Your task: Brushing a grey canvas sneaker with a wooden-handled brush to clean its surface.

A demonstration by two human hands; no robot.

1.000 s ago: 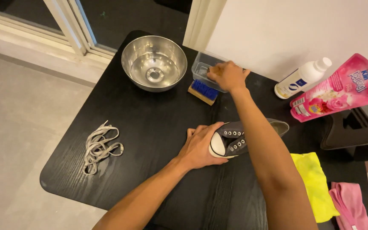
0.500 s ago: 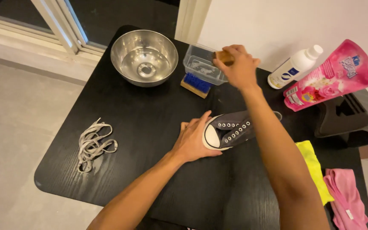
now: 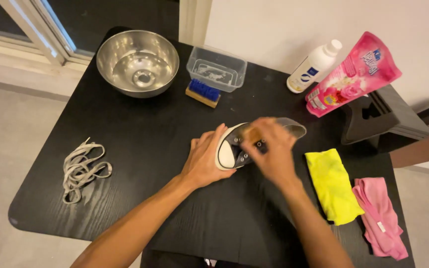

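- Head view: sneaker (image 3: 234,149), dark with a white toe cap and no laces, lies on its side near the middle of a black desk (image 3: 140,144), toe toward the person.
- Left hand (image 3: 205,160) cups the toe end of the sneaker, its grip clenched around the white cap and pinning the shoe to the desk.
- Right hand (image 3: 273,151) is over the sneaker's eyelet area, blurred; its grip is wrapped around a small tan object (image 3: 252,135) pressed against the shoe. What that object is cannot be told.
- Beyond the sneaker, at the far edge of the desk, stands a clear plastic tub (image 3: 216,68); a wooden brush with blue bristles (image 3: 203,93) lies just in front of it.
- Far left of the sneaker sits a steel bowl (image 3: 137,62), just beside the tub.
- Well to the left of the sneaker, near the desk's left edge, lies a loose bundle of white shoelaces (image 3: 79,168).
- Far right of the sneaker lie a white bottle (image 3: 314,66) and a pink refill pouch (image 3: 352,74), side by side.
- Just right of the sneaker lies a folded yellow cloth (image 3: 332,183), with a pink cloth (image 3: 379,217) touching it at the desk's right edge.
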